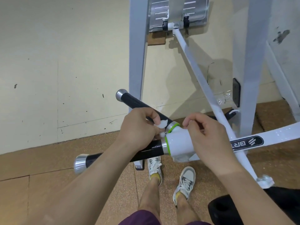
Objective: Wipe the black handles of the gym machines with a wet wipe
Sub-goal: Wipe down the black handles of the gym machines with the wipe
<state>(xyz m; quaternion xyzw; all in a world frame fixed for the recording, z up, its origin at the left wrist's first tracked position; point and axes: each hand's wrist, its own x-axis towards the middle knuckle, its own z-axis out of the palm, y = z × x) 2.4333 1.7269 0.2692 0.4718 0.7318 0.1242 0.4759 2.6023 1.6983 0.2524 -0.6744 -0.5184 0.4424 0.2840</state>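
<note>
Brown floor [48,159] carries grey machine legs [137,70] and sneakers [155,166].

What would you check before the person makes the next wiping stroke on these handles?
1. Wet wipe in the left hand: ok, pinched in its fingers.
2. Wipe against the upper black handle: ok, it sits beside the green ring.
3. Path along that handle to its silver end cap: ok, nothing lies on it.
4. Right hand steadying the white hub: it rests on the hub; whether it grips, cannot tell.
5. Lower black handle free to wipe: not ok, the left forearm crosses it.
6. Handles already clean: cannot tell.
</note>
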